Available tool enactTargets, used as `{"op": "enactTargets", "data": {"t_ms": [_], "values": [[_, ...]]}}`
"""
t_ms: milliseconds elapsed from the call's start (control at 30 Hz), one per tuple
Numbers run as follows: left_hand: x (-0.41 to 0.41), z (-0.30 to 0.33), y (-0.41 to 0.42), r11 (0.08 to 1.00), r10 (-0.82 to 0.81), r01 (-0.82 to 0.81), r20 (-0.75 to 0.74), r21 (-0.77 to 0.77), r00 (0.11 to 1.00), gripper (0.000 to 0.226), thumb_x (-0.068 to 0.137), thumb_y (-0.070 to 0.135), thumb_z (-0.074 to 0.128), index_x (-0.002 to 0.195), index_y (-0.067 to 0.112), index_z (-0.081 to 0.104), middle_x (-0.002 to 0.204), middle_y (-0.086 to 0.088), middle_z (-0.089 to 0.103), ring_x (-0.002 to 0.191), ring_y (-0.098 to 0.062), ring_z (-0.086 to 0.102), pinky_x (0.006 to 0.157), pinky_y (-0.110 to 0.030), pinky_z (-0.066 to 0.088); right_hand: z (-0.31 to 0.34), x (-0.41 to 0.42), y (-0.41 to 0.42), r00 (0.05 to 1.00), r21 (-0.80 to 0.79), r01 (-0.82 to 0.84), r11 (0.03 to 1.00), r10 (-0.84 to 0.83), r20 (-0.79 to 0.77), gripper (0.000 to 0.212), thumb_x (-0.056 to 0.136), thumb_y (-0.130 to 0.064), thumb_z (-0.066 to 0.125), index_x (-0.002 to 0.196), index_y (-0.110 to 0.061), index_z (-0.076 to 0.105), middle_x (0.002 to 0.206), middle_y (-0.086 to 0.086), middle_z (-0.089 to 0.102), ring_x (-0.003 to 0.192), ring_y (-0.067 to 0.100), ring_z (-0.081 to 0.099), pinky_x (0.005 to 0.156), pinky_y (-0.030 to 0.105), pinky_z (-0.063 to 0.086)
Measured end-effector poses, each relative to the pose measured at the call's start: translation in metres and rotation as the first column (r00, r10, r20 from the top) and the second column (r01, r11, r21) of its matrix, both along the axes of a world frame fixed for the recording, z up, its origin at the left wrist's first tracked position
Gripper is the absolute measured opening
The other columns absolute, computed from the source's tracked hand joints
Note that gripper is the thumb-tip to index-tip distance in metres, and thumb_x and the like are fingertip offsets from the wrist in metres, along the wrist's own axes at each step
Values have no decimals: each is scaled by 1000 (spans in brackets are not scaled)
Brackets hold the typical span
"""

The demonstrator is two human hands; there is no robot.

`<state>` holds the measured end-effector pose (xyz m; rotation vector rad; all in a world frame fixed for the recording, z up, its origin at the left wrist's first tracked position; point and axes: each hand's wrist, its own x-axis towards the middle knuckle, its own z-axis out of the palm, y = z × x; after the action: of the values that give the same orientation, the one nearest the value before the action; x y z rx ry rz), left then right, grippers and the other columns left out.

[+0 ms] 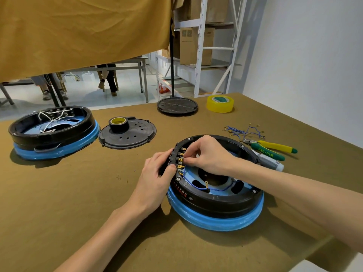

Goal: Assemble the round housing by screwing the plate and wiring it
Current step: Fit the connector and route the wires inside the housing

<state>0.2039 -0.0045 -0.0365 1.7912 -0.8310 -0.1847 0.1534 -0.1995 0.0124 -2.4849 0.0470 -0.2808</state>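
**Round housing, wiring at terminal row**

Right hand (208, 154): fingertips pinching a blue wire (214, 189) end at the brass terminals (180, 163). Left hand (157, 173): gripping the housing (216, 203) rim outside them. Housing sits on the table (78, 193), near edge. Pliers (273, 148) and spare wires (245, 131) beyond it.

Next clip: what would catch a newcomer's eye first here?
Both hands at the near round housing with its blue base: the left hand grips its rim, the right hand pinches at the gold terminals. A second housing sits far left, and yellow tape at the back.
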Motion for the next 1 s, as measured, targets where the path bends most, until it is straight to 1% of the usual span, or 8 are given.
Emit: {"op": "enactTargets", "data": {"t_ms": [300, 500, 633, 767, 833, 900, 933, 1000], "values": [[-2, -3, 0, 999, 0, -2, 55, 41, 998, 41, 87, 70, 28, 127, 70, 33, 119, 53, 42, 125, 19, 32, 91, -12, 31, -1, -1, 0, 1000, -9, 20, 1000, -20, -1, 5, 89, -20, 78, 89, -17, 83, 77, -11, 72, 68, -7, 62, 61, 6, 42], [0, -5, -1, 995, 1, -13, 119, 96, 993, 55, 90, 72, 17, 142, 56, 27, 142, 30, 39, 132, 14, 30, 107, -22, 29, 4, -4, 4, 998, -43, 56, 997, -57, -13, 7, 89, -24, 78, 92, -21, 83, 80, -13, 74, 71, -3, 64, 67, 10, 41], [-3, -6, 0, 994, 16, -30, 138, 102, 990, 62, 90, 73, 17, 146, 49, 27, 144, 26, 40, 137, 4, 33, 114, -32, 30, 15, -19, 6, 999, -128, 39, 991, -35, 27, 13, 90, -26, 74, 101, -21, 79, 86, -11, 74, 81, 2, 65, 76, 19, 46], [-5, -4, 0, 994, 25, -40, 152, 97, 988, 62, 90, 73, 18, 146, 47, 28, 142, 26, 40, 135, 5, 33, 112, -29, 30, 21, -29, 16, 990, -127, 38, 991, -55, -129, 18, 93, -34, 72, 95, -19, 80, 85, -8, 75, 78, 4, 68, 74, 24, 55], [-5, -4, 0, 995, 27, -41, 152, 94, 988, 68, 90, 72, 18, 150, 43, 30, 144, 24, 41, 135, 5, 33, 112, -28, 29, 20, -28, 24, 969, -43, 69, 997, -77, -233, 22, 95, -35, 71, 90, -15, 80, 78, -3, 76, 72, 10, 69, 69, 27, 57], [-5, -4, 1, 995, 32, -46, 140, 91, 990, 75, 89, 71, 19, 155, 36, 33, 145, 21, 43, 136, 5, 34, 112, -26, 29, 19, -24, 25, 935, 110, 176, 978, -131, -329, 21, 94, -31, 73, 88, -12, 80, 72, -2, 76, 61, 13, 65, 56, 24, 53], [-5, -4, 1, 995, 33, -46, 136, 91, 990, 77, 89, 71, 20, 155, 35, 33, 145, 22, 43, 136, 5, 34, 111, -24, 29, 20, -22, 24, 901, 212, 247, 946, -143, -409, 19, 94, -28, 73, 89, -10, 78, 69, -2, 75, 53, 10, 58, 45, 21, 44], [-5, -3, 1, 995, 33, -44, 133, 84, 991, 75, 89, 70, 21, 154, 35, 34, 143, 23, 43, 134, 8, 35, 108, -20, 29, 22, -20, 23, 817, 440, 386, 811, -79, -571, 13, 96, -22, 71, 90, -10, 73, 68, -2, 71, 42, 5, 42, 37, 16, 26]]}}
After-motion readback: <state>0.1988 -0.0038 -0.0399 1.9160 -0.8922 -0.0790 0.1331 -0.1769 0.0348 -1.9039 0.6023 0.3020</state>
